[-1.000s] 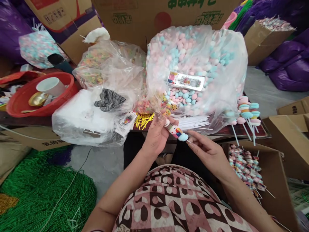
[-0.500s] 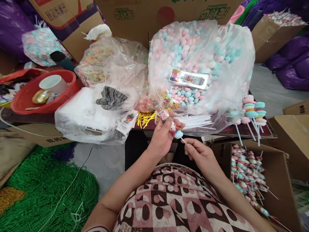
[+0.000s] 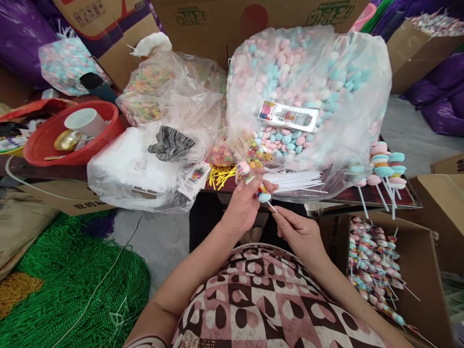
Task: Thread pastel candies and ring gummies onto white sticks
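In front of my body, my left hand (image 3: 243, 203) is closed round a candy skewer (image 3: 264, 197) of pink, yellow and blue sweets. A pink top shows above the thumb, and a printed clear wrapper seems to cover part of it, though the fingers hide most. My right hand (image 3: 297, 231) pinches the lower end of the skewer's white stick (image 3: 271, 208) between thumb and fingers. Just beyond lie yellow twist ties (image 3: 220, 177), white sticks (image 3: 295, 181) and loose gummy rings (image 3: 258, 154). Printed wrappers (image 3: 195, 179) lie to the left.
A large bag of pink and blue marshmallows (image 3: 362, 106) bears a stack of printed cards (image 3: 289, 116). Unwrapped skewers (image 3: 386, 169) overhang the table's right edge. Below stands a carton (image 3: 416, 270) of wrapped skewers. A red basin (image 3: 39, 145) sits left, above green netting (image 3: 90, 280).
The wrapper end that stuck up past my left hand now looks shorter, with a pink sweet showing there. Both hands stay on the skewer. The whole view has shifted slightly.
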A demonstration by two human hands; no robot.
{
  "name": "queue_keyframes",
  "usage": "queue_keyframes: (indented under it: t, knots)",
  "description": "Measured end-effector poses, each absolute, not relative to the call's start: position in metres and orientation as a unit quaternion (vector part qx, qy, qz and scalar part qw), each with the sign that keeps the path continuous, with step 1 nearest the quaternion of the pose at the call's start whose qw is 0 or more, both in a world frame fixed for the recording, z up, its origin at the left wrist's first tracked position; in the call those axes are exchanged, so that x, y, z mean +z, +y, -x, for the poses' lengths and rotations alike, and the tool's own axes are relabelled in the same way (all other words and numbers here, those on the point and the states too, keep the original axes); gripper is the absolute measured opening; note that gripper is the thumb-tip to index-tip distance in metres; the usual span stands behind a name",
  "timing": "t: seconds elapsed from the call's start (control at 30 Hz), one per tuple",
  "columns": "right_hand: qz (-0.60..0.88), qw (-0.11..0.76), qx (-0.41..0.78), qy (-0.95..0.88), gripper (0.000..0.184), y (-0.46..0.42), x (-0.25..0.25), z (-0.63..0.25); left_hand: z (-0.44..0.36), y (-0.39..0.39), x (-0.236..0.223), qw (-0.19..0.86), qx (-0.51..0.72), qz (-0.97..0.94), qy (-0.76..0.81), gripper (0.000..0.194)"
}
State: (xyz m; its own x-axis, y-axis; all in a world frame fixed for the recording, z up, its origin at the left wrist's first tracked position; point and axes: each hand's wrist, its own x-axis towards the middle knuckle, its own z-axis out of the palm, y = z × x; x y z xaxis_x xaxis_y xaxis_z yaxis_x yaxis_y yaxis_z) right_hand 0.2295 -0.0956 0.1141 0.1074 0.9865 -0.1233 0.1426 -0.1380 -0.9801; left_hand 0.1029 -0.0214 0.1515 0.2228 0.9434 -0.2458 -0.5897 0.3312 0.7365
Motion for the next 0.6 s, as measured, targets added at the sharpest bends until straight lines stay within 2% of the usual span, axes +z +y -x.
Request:
queue_keyframes:
  t: [0.13,0.27,0.37,0.53,0.6]
  knots:
    - [0.6,0.429,0.392,-0.55,0.032,-0.095,0.115,-0.228,-0.113,-0.031,0.143,0.758,0.487,-0.242,0.36,0.028]
    - [0.584,0.435,0.469,-0.5,0.036,-0.092,0.117,-0.229,-0.112,-0.038,0.139,0.78,0.447,-0.246,0.363,0.036]
    - [0.563,0.413,0.52,-0.492,0.038,-0.091,0.118,-0.232,-0.105,-0.032,0.142,0.781,0.469,-0.232,0.341,0.04]
    - [0.56,0.41,0.494,-0.524,0.036,-0.09,0.122,-0.23,-0.103,-0.029,0.143,0.757,0.485,-0.261,0.351,0.03]
    - [0.563,0.42,0.481,-0.524,0.035,-0.089,0.122,-0.229,-0.105,-0.033,0.14,0.763,0.47,-0.263,0.357,0.032]
